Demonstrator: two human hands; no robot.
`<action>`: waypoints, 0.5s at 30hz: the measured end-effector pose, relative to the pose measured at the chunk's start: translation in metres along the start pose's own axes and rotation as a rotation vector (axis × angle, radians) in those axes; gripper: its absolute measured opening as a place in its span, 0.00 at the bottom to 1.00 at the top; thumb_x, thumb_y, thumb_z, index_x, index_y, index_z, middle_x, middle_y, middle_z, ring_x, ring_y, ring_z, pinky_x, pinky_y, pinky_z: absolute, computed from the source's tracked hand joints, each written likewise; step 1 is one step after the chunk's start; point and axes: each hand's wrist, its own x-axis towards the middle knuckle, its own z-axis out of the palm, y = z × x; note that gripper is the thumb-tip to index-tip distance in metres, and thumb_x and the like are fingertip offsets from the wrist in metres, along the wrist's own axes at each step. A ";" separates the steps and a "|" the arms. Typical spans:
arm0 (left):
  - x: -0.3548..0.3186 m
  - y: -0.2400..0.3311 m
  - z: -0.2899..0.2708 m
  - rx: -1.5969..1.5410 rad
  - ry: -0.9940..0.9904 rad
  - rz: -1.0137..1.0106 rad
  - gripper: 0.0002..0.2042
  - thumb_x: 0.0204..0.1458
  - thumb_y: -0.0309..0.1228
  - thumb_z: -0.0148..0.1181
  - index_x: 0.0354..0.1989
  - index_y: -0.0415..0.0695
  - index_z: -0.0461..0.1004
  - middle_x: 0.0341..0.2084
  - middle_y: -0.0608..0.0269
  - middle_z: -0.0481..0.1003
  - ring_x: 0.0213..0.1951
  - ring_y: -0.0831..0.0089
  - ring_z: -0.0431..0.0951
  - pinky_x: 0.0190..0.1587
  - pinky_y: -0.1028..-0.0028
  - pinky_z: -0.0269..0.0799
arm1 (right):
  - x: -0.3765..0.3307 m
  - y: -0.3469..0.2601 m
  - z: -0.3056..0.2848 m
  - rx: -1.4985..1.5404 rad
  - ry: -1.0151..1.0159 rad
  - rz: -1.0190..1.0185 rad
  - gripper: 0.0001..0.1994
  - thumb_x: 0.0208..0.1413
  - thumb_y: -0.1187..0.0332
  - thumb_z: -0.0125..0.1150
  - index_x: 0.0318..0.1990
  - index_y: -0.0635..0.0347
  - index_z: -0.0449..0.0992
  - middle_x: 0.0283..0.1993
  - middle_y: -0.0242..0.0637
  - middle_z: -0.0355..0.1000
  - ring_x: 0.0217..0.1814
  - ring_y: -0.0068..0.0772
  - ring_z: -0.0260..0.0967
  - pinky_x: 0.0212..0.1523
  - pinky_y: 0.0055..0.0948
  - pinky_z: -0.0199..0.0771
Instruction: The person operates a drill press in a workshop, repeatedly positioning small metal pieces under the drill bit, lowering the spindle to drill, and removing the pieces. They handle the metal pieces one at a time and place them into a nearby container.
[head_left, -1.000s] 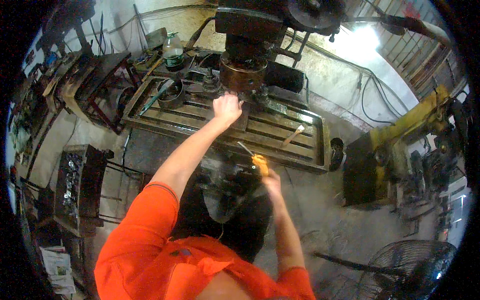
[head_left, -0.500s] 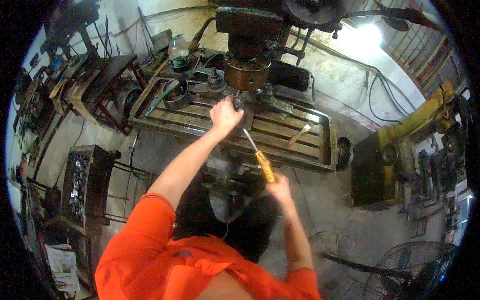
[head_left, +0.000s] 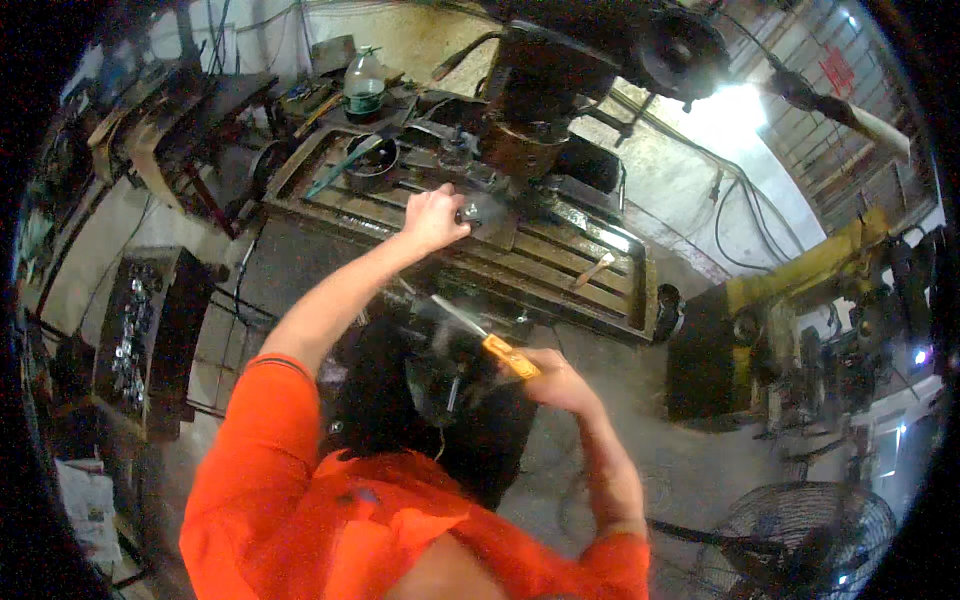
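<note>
My left hand [head_left: 434, 222] is closed over the near edge of the slotted machine table [head_left: 575, 290], under the spindle head [head_left: 525, 150]. Beside its fingers sits a small dark metal part [head_left: 471, 213], which it seems to grip; the fingertips are partly hidden. Lower and to the right, my right hand [head_left: 560, 381] is wrapped around a yellow air blow gun [head_left: 508, 357]. The gun's thin metal nozzle [head_left: 452, 312] points up and left, in front of the table edge and apart from my left hand.
On the table lie a brush [head_left: 596, 269] at right and a round pot [head_left: 372, 160] at left. Behind stands a clear bottle [head_left: 364, 85]. A bin of metal pieces [head_left: 130, 330] is at left, a yellow-and-black machine [head_left: 715, 345] at right, a fan [head_left: 810, 540] lower right.
The view has shifted. My right hand has swung the blow gun so its nozzle tilts further left and lies lower, away from my left hand. My left hand stays at the metal part.
</note>
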 end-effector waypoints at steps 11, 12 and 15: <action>-0.078 -0.077 -0.072 0.175 -0.125 0.225 0.24 0.29 0.40 0.62 0.40 0.45 0.71 0.27 0.58 0.70 0.25 0.58 0.73 0.25 0.62 0.69 | 0.096 -0.071 0.028 -0.946 0.159 0.114 0.17 0.33 0.58 0.54 0.26 0.64 0.73 0.28 0.52 0.71 0.33 0.51 0.70 0.36 0.39 0.71; -0.080 -0.082 -0.070 0.179 -0.123 0.225 0.24 0.29 0.40 0.62 0.39 0.44 0.71 0.28 0.58 0.70 0.25 0.58 0.73 0.25 0.62 0.69 | 0.101 -0.075 0.034 -0.925 0.160 0.141 0.17 0.33 0.58 0.54 0.26 0.64 0.74 0.28 0.53 0.71 0.33 0.51 0.70 0.37 0.39 0.72; -0.083 -0.094 -0.070 0.137 -0.070 0.264 0.23 0.28 0.39 0.62 0.37 0.44 0.71 0.29 0.58 0.69 0.26 0.59 0.73 0.26 0.61 0.69 | 0.094 -0.088 0.022 -0.712 0.196 0.303 0.18 0.33 0.58 0.55 0.25 0.66 0.73 0.30 0.54 0.71 0.34 0.50 0.71 0.38 0.37 0.72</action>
